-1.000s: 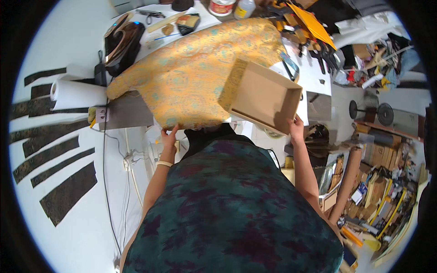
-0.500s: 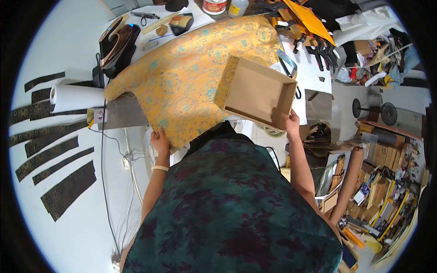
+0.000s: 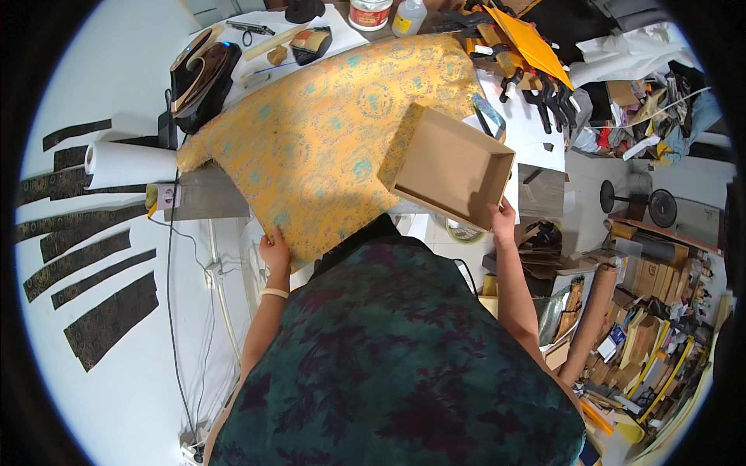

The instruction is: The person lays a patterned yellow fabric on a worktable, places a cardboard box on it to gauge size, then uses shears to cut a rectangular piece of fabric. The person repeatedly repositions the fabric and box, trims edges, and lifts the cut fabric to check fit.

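A large piece of golden-yellow patterned fabric (image 3: 311,140) with teal motifs lies across the table and hangs over its near edge. At its near left corner my left hand (image 3: 275,250) pinches the fabric's edge. An open cardboard box (image 3: 447,167), shallow and brown inside, tilts over the right part of the fabric. My right hand (image 3: 503,221) grips the box by its near right corner, fingers at the wall. The box's left outer side shows the same yellow pattern. Whether its underside touches the fabric is hidden.
A dark iron (image 3: 206,81) stands at the table's left, beside a white roll (image 3: 128,165). Scissors (image 3: 489,116) lie under the box's far right side. Several black clamps (image 3: 544,101) pile up at the back right. A white tub (image 3: 367,14) and a bottle (image 3: 407,17) stand behind.
The box has shifted slightly right and nearer with my right hand. My left hand has moved slightly nearer, still on the fabric's corner.
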Demonstrator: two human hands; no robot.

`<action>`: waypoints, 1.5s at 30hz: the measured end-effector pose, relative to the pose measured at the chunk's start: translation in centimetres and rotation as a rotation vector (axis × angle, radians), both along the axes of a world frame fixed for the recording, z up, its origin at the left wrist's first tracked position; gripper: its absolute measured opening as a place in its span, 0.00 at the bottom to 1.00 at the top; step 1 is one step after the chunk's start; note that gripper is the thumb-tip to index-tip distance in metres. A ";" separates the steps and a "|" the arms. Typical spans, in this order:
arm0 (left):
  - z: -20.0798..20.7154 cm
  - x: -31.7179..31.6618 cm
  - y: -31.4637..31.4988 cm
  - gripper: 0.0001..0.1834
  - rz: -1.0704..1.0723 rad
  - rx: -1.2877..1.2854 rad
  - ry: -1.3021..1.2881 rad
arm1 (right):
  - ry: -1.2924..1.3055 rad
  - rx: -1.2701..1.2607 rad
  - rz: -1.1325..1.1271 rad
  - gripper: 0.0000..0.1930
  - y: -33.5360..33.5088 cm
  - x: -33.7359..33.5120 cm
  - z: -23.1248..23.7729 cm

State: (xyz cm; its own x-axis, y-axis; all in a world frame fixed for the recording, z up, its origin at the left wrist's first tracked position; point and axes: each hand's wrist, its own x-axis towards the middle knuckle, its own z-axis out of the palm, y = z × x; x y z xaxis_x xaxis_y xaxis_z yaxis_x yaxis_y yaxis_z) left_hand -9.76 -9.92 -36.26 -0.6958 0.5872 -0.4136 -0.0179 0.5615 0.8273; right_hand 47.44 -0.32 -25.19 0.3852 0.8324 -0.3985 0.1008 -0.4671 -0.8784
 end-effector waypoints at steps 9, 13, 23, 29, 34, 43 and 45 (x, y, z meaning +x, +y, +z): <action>-0.9 -0.2 -0.1 0.18 0.006 -0.082 0.009 | -0.021 -0.047 -0.017 0.25 0.0 0.0 -0.2; -1.2 -1.1 0.2 0.18 0.024 -0.147 0.025 | -0.015 -0.018 -0.013 0.26 0.7 -0.3 0.0; 10.3 -0.1 18.1 0.18 -0.518 0.291 0.778 | 0.075 -0.102 -0.042 0.23 3.2 1.5 -1.1; 11.1 0.6 38.0 0.30 -1.033 0.418 0.984 | -0.517 -0.129 0.108 0.21 1.6 3.4 -4.4; 9.8 1.6 46.2 0.48 -1.439 -0.089 0.877 | -0.788 -0.244 0.093 0.18 2.2 -0.6 -1.6; 10.5 4.9 45.1 0.43 -1.386 -0.163 0.938 | -0.817 -0.201 0.018 0.13 1.9 -0.6 -2.4; 12.1 5.0 44.0 0.42 -1.395 -0.201 0.932 | -0.800 -0.160 0.011 0.13 1.6 -0.6 -2.1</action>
